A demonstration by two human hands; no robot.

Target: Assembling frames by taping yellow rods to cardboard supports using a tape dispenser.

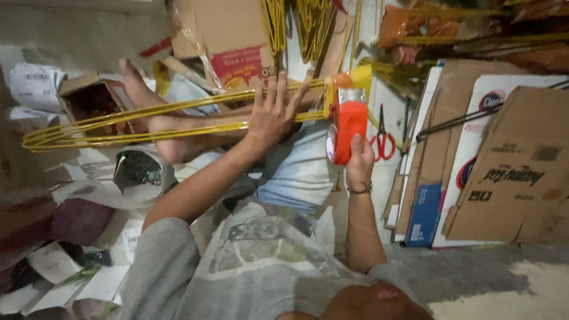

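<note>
Fig.: Open brown box (89, 98), upper left of frame, w/ dark contents I can't identify; opened foil bag (137, 169) below it holds dark green material. Bundle of yellow rods (148, 121) lies across my legs, long axis approx. left–right, right end rising toward upper centre. My left hand (271, 112) rests flat, fingers spread, on bundle. My right hand (358, 163) grips orange tape dispenser (347, 127) at bundle's right end.

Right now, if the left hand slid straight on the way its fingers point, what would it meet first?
Likely the brown cardboard box with a red label. The left hand lies flat on the bundle of thin yellow rods, fingers aimed up the picture towards it, though depth is unclear.
</note>
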